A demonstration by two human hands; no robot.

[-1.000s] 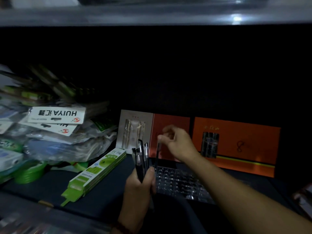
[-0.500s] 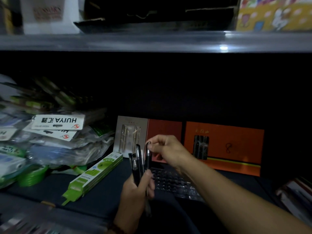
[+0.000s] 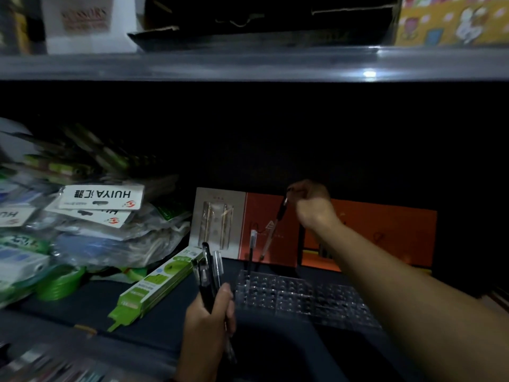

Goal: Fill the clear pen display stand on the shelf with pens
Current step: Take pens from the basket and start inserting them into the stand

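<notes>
Stand [image 3: 300, 297], clear and dotted with rows of holes, lies on the shelf [image 3: 165, 323] low in the view, at about 5 o'clock from the middle, in front of an orange box [image 3: 385, 232]. One upright pen [image 3: 252, 252] sits in a hole at the stand's far left corner, around its 11 o'clock. The other holes look unfilled, so the job seems barely begun.

The right hand [image 3: 312, 208] pinches a pen [image 3: 271, 230] by its top end. That pen leans, top toward 1 o'clock and tip toward 7 o'clock, with the tip just beside the upright pen, over the far row. Whether it has entered a hole I cannot tell in this dim light. The left hand [image 3: 209, 323] grasps a bundle [image 3: 209, 271] of dark pens, fanned upward, at 9 o'clock of the stand and near its left edge.

To do this step well, the pen should be brought upright before it goes down, since a slanted tip is likely to skate over the clear plastic or nudge its neighbour. Aim for the hole next along, at 3 o'clock of the upright pen, and fill the far row first so later pens need not be threaded past standing ones. The stand looks light and a sideways push could slide it, so press straight down.
</notes>
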